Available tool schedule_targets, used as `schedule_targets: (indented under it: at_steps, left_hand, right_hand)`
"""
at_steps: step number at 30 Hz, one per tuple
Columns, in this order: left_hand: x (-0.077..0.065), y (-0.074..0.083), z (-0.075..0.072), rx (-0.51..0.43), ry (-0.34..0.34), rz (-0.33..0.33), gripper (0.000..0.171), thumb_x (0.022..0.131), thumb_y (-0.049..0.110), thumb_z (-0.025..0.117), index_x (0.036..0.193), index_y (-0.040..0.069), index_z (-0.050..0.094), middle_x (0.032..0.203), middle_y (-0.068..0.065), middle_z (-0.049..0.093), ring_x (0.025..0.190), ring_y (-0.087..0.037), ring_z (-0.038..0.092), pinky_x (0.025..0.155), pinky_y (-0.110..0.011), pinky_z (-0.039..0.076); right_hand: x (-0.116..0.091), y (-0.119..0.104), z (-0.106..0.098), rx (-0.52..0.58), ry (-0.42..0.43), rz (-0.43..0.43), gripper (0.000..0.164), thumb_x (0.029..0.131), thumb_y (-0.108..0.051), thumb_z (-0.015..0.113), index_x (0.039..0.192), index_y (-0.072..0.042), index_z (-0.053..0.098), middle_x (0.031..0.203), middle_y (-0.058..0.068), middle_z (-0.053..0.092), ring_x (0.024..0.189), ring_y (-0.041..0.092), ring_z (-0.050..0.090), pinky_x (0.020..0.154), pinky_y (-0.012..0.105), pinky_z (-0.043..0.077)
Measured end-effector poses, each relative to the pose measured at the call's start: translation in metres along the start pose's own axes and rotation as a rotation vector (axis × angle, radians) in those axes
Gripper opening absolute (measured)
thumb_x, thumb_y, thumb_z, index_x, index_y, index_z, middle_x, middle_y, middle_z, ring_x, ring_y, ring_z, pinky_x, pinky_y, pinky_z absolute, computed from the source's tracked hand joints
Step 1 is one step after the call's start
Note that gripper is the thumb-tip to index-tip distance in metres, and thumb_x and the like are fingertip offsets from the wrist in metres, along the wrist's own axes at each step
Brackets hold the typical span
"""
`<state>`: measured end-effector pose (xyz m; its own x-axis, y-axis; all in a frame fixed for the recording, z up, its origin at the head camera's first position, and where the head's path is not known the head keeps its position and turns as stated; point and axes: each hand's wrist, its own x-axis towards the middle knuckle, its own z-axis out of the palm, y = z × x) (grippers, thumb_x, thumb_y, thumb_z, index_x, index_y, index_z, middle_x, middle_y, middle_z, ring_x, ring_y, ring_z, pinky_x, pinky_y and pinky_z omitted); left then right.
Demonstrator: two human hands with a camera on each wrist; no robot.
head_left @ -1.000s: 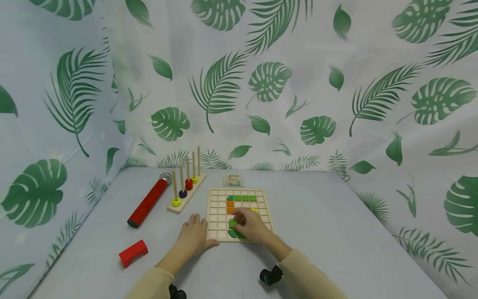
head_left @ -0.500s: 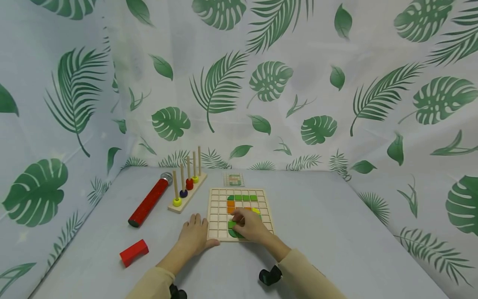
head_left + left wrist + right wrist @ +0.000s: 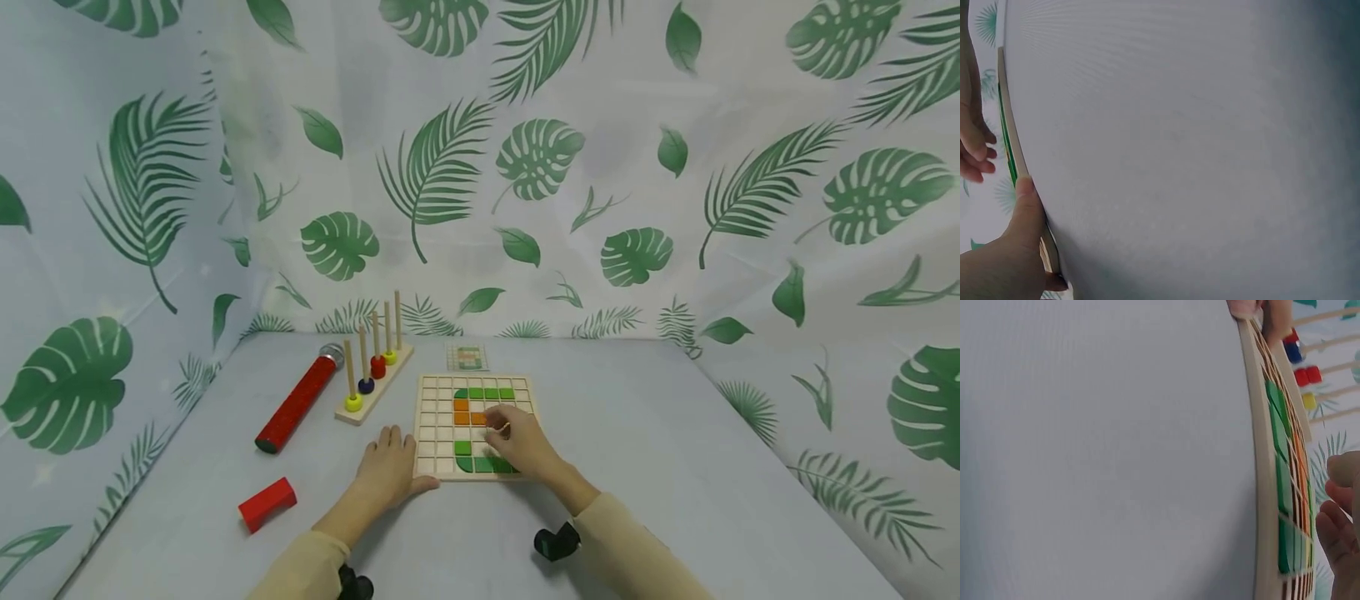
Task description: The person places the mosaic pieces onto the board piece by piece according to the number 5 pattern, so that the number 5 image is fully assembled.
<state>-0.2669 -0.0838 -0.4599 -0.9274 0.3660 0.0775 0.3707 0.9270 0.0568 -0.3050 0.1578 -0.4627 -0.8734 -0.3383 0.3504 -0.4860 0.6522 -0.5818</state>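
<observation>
A wooden grid board (image 3: 432, 429) lies on the table with green, orange and other coloured tiles in its cells. My left hand (image 3: 386, 471) rests at the board's lower left corner, fingers straight along the left side. Its thumb (image 3: 1027, 209) touches the near edge. Over the right half of the board hovers my right hand (image 3: 519, 437), fingers loosely bent. In the right wrist view its thumb and fingers stand apart with nothing seen between them. A light green square tile (image 3: 462, 448) sits in a cell left of it. The hand hides some cells.
A small pattern card (image 3: 467, 358) lies behind the board. To the left stand a peg rack (image 3: 372, 387) with coloured beads, a red microphone (image 3: 296, 408) and a red block (image 3: 267, 504). A patterned cloth (image 3: 465, 167) hangs behind the table.
My right hand has let go of the light green square tile and moved right and slightly up over the board. The left hand stays in place.
</observation>
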Motion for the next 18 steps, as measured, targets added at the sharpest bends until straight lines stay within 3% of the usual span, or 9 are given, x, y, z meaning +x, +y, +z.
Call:
schedule_targets:
  at_steps: [10,18]
  left_hand:
    - [0.006,-0.004,0.005,0.016,-0.026,-0.004,0.086,0.079,0.067,0.057,0.121,-0.007,0.053,0.124,-0.03,0.047,0.116,-0.039,0.045,0.089,-0.051,0.046]
    - [0.005,-0.006,0.008,-0.004,-0.052,-0.021,0.088,0.079,0.068,0.056,0.125,-0.007,0.052,0.127,-0.03,0.046,0.119,-0.04,0.043,0.092,-0.051,0.044]
  right_hand:
    - [-0.005,0.037,-0.041,-0.11,0.083,0.101,0.027,0.081,0.002,0.07,0.107,0.002,0.062,0.095,0.007,0.063,0.085,0.019,0.059,0.075,0.035,0.053]
    - [-0.021,0.059,-0.057,-0.182,0.115,0.17,0.025,0.08,0.001,0.069,0.105,0.001,0.062,0.093,0.008,0.064,0.085,0.021,0.059,0.076,0.037,0.052]
